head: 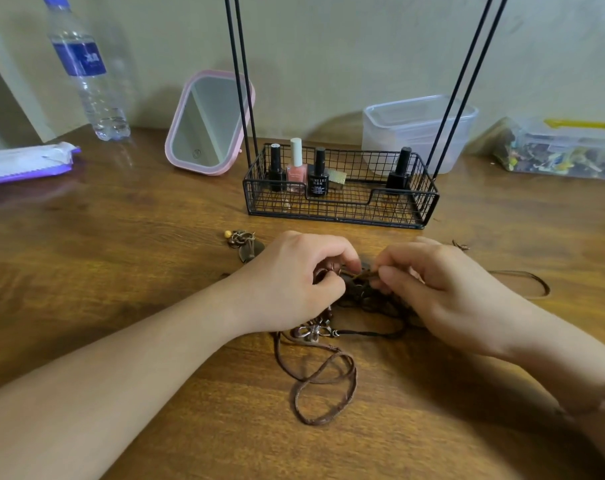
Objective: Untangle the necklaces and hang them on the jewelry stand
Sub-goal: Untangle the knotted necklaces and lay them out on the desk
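Observation:
A tangle of brown and black cord necklaces (358, 296) lies on the wooden table in front of me. My left hand (290, 282) and my right hand (446, 289) face each other over the knot, each pinching a thin cord between thumb and fingertips. A brown leather loop (325, 389) trails toward me, and a silver pendant (311, 332) lies below my left hand. A beaded pendant (242, 242) rests left of my left hand. Behind the hands stands the black wire jewelry stand (342, 216), its uprights rising out of view.
Several nail polish bottles (296, 168) stand in the stand's basket. A pink-framed mirror (207, 123) and a water bottle (86, 74) are at the back left, a wipes pack (24, 162) at the far left. Clear plastic boxes (418, 129) sit at the back right.

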Tool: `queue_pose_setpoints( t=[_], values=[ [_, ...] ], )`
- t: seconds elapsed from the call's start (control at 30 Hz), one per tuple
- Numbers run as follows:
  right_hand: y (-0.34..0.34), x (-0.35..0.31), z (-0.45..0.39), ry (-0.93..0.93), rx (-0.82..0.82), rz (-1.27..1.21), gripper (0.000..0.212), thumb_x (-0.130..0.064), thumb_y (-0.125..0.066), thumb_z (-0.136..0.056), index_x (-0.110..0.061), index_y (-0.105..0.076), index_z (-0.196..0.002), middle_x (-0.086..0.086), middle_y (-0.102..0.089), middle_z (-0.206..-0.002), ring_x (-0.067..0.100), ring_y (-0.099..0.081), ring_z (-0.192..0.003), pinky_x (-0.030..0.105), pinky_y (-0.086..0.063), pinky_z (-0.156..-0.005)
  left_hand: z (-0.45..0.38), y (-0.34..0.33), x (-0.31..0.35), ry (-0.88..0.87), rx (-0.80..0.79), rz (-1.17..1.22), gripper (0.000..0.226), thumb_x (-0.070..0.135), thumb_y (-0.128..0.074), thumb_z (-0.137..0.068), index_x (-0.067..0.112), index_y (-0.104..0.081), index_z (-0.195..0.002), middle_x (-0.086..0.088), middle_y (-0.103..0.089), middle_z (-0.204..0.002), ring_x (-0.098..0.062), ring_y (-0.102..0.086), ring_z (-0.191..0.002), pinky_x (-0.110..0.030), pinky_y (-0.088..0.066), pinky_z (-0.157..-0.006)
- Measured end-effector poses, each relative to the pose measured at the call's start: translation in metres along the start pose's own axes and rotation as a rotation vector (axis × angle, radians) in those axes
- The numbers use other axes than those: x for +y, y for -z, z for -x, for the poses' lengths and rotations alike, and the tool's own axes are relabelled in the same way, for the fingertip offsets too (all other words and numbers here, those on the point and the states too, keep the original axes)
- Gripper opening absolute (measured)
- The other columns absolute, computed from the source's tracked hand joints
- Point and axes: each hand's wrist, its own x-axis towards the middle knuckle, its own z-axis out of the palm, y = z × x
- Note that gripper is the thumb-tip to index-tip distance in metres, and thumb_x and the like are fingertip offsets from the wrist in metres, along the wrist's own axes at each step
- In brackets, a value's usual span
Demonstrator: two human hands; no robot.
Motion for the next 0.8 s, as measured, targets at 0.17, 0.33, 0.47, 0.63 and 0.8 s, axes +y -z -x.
queue_pose_setpoints(
  t=[0.17, 0.33, 0.47, 0.63, 0.8],
  values=[
    [-0.003, -0.007, -0.001, -0.086, -0.051, -0.221, 0.029, -0.025, -0.050, -0.100, -0.025, -0.064, -0.074, -0.005, -0.065, -0.071, 0.005, -0.055, -0.062, 0.023, -0.046, -0.059, 0.000, -0.002, 0.002, -0.081, 0.020, 0.095, 0.015, 0.023, -0.056, -0.096, 0.019, -0.071, -0.093, 0.006, -0.066, -0.086, -0.015, -0.060, -0.086, -0.037, -0.046, -0.074],
    [0.000, -0.005, -0.001, -0.098, -0.007, -0.206, 0.034, -0.027, -0.048, -0.100, -0.024, -0.058, -0.069, -0.011, -0.056, -0.057, 0.003, -0.046, -0.047, 0.013, -0.036, -0.047, -0.002, -0.001, -0.001, -0.114, 0.053, 0.061, 0.018, 0.027, -0.062, -0.096, 0.017, -0.070, -0.084, 0.006, -0.065, -0.079, -0.015, -0.059, -0.081, -0.033, -0.045, -0.071],
    [0.010, 0.002, 0.001, -0.032, -0.042, -0.027, 0.029, -0.035, -0.045, -0.098, -0.027, -0.056, -0.072, -0.015, -0.059, -0.066, 0.007, -0.051, -0.056, 0.019, -0.041, -0.052, -0.003, 0.000, -0.001, -0.118, 0.029, 0.054, 0.023, 0.025, -0.058, -0.099, 0.016, -0.066, -0.079, 0.006, -0.061, -0.077, -0.013, -0.057, -0.080, -0.029, -0.045, -0.072],
    [0.018, 0.004, 0.003, 0.051, -0.124, 0.010, 0.024, -0.056, -0.053, -0.085, -0.034, -0.062, -0.085, -0.009, -0.063, -0.070, 0.011, -0.057, -0.065, 0.024, -0.044, -0.057, -0.003, 0.001, -0.001, -0.144, 0.057, 0.119, 0.027, 0.024, -0.054, -0.095, 0.018, -0.056, -0.069, 0.008, -0.053, -0.069, -0.011, -0.052, -0.072, -0.020, -0.043, -0.067],
    [0.016, 0.003, 0.003, 0.162, 0.072, 0.006, 0.010, -0.044, -0.066, -0.086, -0.043, -0.061, -0.094, -0.016, -0.056, -0.058, 0.007, -0.054, -0.055, 0.014, -0.038, -0.050, -0.004, 0.003, -0.003, -0.145, 0.094, 0.195, 0.023, 0.024, -0.052, -0.089, 0.025, -0.050, -0.066, 0.013, -0.050, -0.066, -0.007, -0.050, -0.066, -0.015, -0.040, -0.064]
  ],
)
